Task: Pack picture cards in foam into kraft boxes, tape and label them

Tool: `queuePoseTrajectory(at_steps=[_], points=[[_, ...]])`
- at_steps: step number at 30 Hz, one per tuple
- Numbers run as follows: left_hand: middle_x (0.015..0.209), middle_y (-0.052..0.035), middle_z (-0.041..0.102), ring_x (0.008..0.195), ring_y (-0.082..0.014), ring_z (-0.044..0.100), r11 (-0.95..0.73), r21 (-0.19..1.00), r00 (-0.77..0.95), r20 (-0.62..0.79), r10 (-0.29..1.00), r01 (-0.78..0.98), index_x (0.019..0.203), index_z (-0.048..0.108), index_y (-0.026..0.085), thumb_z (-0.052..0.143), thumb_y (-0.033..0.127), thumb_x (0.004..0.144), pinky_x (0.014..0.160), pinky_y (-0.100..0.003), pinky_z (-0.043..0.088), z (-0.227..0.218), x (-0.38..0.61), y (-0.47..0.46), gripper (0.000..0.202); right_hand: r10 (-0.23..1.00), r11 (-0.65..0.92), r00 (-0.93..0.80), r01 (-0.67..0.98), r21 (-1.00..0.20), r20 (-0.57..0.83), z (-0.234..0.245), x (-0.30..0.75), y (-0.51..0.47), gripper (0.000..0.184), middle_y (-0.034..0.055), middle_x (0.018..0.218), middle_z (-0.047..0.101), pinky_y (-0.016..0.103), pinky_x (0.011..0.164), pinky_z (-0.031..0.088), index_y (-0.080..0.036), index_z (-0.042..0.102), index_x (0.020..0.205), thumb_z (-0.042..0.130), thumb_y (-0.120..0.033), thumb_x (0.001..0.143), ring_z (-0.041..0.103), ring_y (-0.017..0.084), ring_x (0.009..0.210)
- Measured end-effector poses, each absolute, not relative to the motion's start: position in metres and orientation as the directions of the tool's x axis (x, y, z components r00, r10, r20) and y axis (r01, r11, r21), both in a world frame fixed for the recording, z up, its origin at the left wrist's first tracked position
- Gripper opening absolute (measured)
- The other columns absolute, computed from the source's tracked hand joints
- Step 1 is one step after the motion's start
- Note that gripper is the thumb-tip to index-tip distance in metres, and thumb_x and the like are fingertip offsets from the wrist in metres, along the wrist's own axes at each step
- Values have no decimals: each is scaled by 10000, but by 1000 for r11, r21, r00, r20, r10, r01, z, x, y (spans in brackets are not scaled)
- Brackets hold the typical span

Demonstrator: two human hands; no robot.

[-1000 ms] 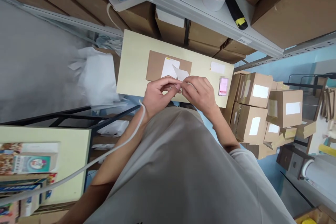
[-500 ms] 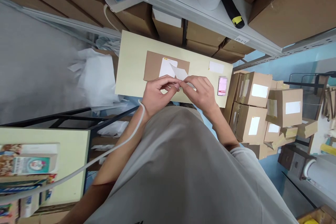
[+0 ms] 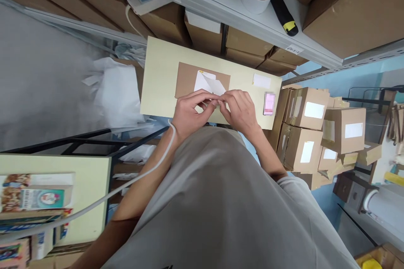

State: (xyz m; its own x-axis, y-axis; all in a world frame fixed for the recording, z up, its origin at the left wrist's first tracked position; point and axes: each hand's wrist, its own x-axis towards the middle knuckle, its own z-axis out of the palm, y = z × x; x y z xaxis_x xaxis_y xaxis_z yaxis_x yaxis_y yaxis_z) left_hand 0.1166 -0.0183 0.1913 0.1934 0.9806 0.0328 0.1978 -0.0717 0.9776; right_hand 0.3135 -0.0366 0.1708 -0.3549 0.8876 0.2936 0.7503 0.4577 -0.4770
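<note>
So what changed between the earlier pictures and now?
The tip of the white paper shifted leftward and away from the person, over more of the label. No hold visibly taken or let go: left hand and right hand stay at its near edge. The brown cardboard and phone stayed put.

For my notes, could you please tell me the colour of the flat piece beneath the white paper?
The flat piece is brown, best seen in the head view.
</note>
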Motion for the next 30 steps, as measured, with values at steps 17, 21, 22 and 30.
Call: queuePoseTrajectory(at_steps=[17,21,22,30], points=[[1006,-48,808,824,-186,784,37,993,105,-49,993,114,1135,841,242,867,448,935,799,-324,676,186,101,-8,289,999,37,-41,385,-922,23,219,296,-39,345,47,1022,697,386,933,573,-256,782,1134,582,-531,1189,642,204,978],[1025,-50,798,843,-186,783,35,996,67,-40,997,76,1128,840,247,874,440,938,785,-322,677,189,100,-8,273,997,-32,-62,300,-953,-53,223,290,-47,395,52,1018,738,376,872,606,-287,837,1140,594,-596,1170,678,204,942],[1021,-48,793,842,-187,785,41,997,50,-44,998,64,1129,840,248,874,447,940,778,-321,677,190,100,-8,276,995,-67,-58,252,-965,-84,221,288,-50,408,54,1022,750,370,846,611,-291,848,1147,601,-615,1162,684,202,924],[942,-36,775,795,-209,798,63,998,6,-63,998,-9,1088,846,272,871,521,941,734,-350,678,193,101,-10,290,926,-376,-41,-193,-906,-375,195,269,-56,552,76,1037,767,346,719,592,-231,828,1270,586,-700,1111,627,176,767]])
